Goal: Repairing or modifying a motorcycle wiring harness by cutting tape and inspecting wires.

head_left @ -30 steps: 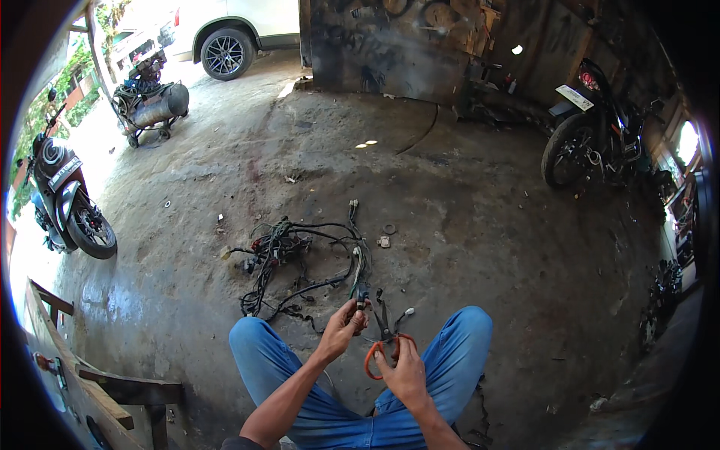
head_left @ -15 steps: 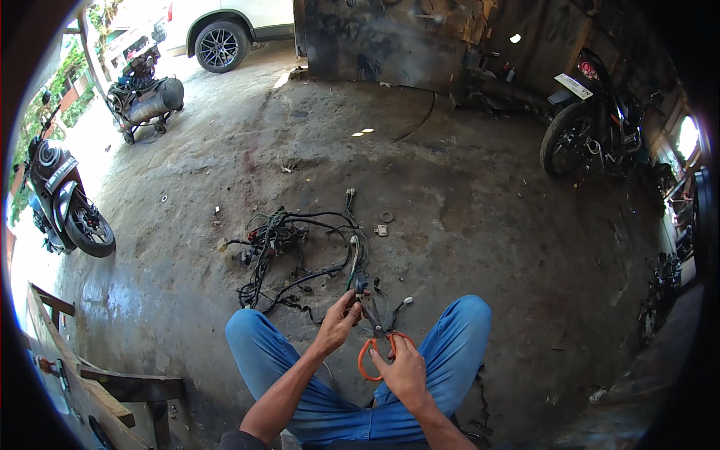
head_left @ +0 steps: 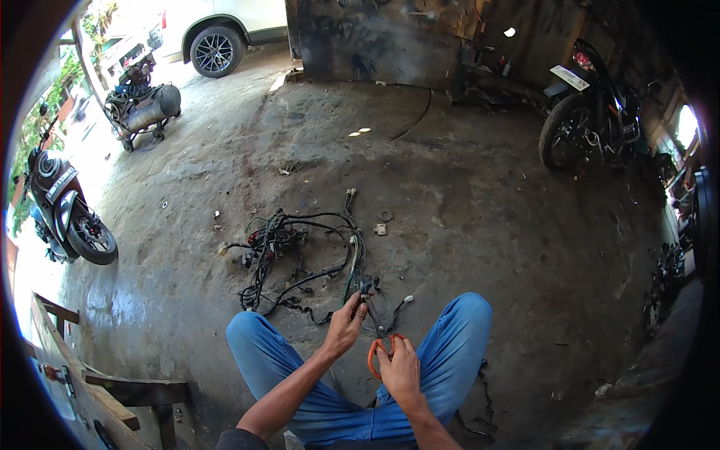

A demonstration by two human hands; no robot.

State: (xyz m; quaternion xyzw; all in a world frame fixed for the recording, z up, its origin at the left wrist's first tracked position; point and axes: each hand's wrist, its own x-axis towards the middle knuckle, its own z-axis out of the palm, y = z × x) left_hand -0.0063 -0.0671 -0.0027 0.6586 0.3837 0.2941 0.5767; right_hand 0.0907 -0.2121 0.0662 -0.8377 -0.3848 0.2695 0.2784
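Observation:
A black wiring harness (head_left: 259, 271) lies in a tangled loop on the floor, with several wires and plugs branching off it. My left hand (head_left: 345, 326) is closed on the harness's near right end, at a dark connector (head_left: 366, 284). My right hand (head_left: 400, 367) grips scissors (head_left: 381, 328) by their orange handles. Their blades point away from me, close together, with the tips beside my left fingertips at the harness. What lies between the tips is too small to tell. Right of the blades, a white plug (head_left: 408, 299) hangs on a thin wire.
A grey ring (head_left: 385, 216) and a small pale square part (head_left: 380, 229) lie beyond the harness. A wooden bench (head_left: 135, 386) stands at near left. Motorcycles (head_left: 94, 238) stand left and right (head_left: 566, 135). An air compressor (head_left: 150, 109) and a white car (head_left: 259, 22) are farther back.
The scissors' handles and blades have come closer together as my right hand closed. My left hand has shifted slightly to the right, still at the harness. The view has tilted a little.

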